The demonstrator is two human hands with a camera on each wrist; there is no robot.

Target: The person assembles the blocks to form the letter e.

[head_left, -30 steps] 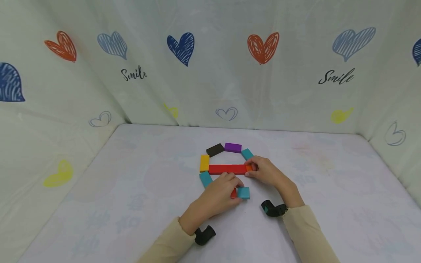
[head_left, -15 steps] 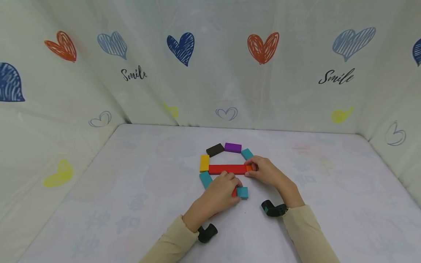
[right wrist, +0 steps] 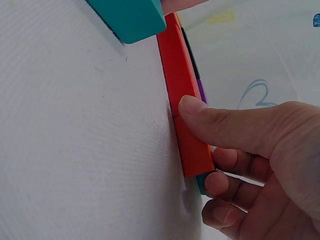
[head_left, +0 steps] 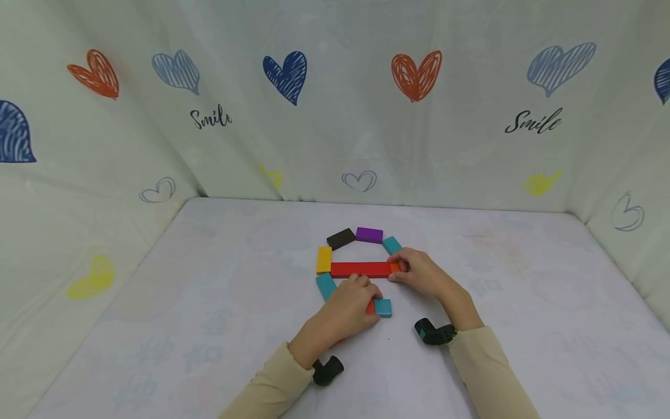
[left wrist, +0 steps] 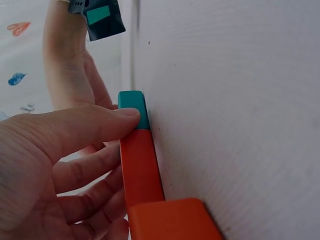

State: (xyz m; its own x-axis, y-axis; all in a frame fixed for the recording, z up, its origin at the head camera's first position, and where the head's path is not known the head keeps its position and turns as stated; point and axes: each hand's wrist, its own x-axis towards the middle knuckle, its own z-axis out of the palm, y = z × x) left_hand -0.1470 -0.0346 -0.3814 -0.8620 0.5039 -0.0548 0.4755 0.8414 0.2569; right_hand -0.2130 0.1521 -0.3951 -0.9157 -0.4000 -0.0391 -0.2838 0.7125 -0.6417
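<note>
My left hand (head_left: 342, 308) pinches a small teal block (head_left: 384, 308), thumb on its near side. In the left wrist view that teal block (left wrist: 132, 99) stands end to end with an orange-red block (left wrist: 142, 165), and another orange block (left wrist: 172, 220) lies nearer the camera. Most of this lower row is hidden under the hand in the head view. My right hand (head_left: 426, 273) pinches the orange block (right wrist: 195, 147) at the right end of the red bar (head_left: 361, 269), with its thumb across the joint. The fingers curl round the far side.
Above the red bar, a yellow block (head_left: 324, 260), a black block (head_left: 341, 239), a purple block (head_left: 369, 235) and a teal block (head_left: 392, 245) form an arch. Another teal block (head_left: 325, 286) slants below the yellow one. The white table (head_left: 235, 262) meets a printed curtain (head_left: 340, 134).
The teal block in my left hand has slid slightly left along the lower row. An orange edge now shows beneath the left wrist. My right hand keeps its hold.
</note>
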